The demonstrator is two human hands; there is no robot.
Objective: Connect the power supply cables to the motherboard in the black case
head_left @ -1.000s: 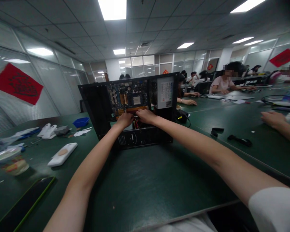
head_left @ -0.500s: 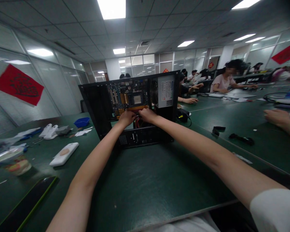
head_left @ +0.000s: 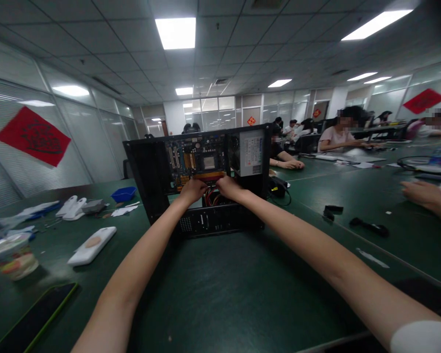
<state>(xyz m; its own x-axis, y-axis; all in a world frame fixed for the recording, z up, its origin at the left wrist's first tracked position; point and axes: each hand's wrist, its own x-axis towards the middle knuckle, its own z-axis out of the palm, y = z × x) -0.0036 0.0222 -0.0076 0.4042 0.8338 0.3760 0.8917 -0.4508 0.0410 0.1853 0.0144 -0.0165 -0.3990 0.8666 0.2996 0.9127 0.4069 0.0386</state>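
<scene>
Before me stands an open black computer case point(head_left: 226, 223) on the green table. Inside it, the motherboard point(head_left: 180, 159) shows its slots and a square processor point(head_left: 208, 162). The power supply point(head_left: 252, 152) is fixed at the upper right. My left hand point(head_left: 194, 191) is at the lower edge of the motherboard with fingers curled together. Close beside it, my right hand point(head_left: 229, 188) is also closed, by the red and yellow cables point(head_left: 213, 197). Whatever is between the fingers of either hand is too small and hidden to make out.
To the left are a white phone point(head_left: 92, 246), a phone with a green edge point(head_left: 35, 318), a plastic cup point(head_left: 12, 257) and a blue tray point(head_left: 123, 194). Black parts point(head_left: 369, 227) lie to the right, near another person's hand point(head_left: 422, 194). Several people sit farther off.
My view has tilted up a little, so the case and table sit lower in the picture. My right hand has shifted slightly to the right, away from my left. Both stay at the motherboard's lower edge.
</scene>
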